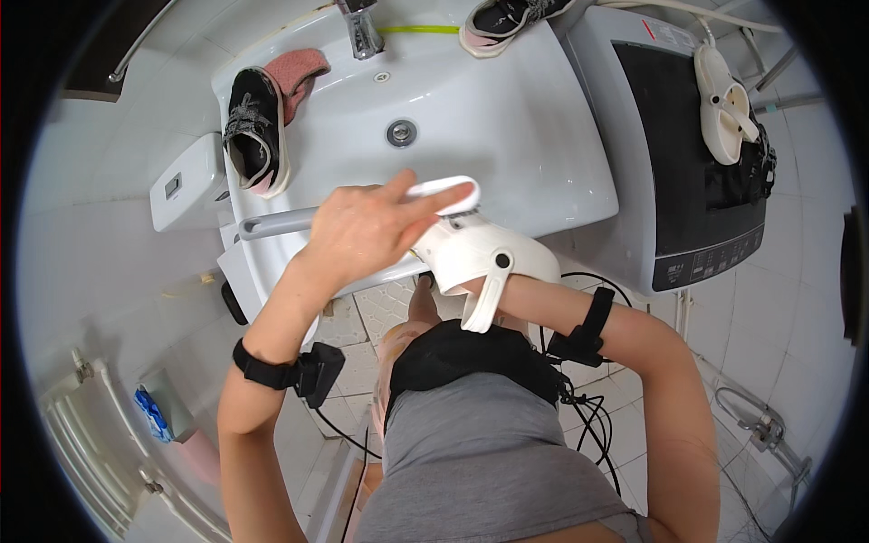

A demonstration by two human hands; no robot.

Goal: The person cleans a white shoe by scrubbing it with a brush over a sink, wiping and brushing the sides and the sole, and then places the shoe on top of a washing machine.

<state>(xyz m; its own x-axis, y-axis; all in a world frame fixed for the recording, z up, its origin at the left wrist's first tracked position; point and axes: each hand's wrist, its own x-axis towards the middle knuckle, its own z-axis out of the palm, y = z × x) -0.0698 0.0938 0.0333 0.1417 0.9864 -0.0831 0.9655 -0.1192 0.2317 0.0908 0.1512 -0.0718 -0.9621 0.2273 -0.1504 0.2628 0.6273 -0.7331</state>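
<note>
My left hand [366,227] grips a scrubbing brush with a grey handle [278,223] and a white head [445,186]. The forefinger lies along the back of the head. Dark bristles touch the toe end of a white clog [468,251], held at the front of the washbasin. My right wrist [519,292] enters the clog's opening. Inside it the hand is hidden, and it bears the shoe up. The clog's heel strap [485,305] hangs toward me.
A black sneaker [256,136] and a pink cloth [295,75] rest on the basin's [529,129] left side. Another sneaker [499,30] is by the faucet [363,30]. A second white clog [726,112] lies on the washing machine [692,170]. Black cables [590,421] trail beside me.
</note>
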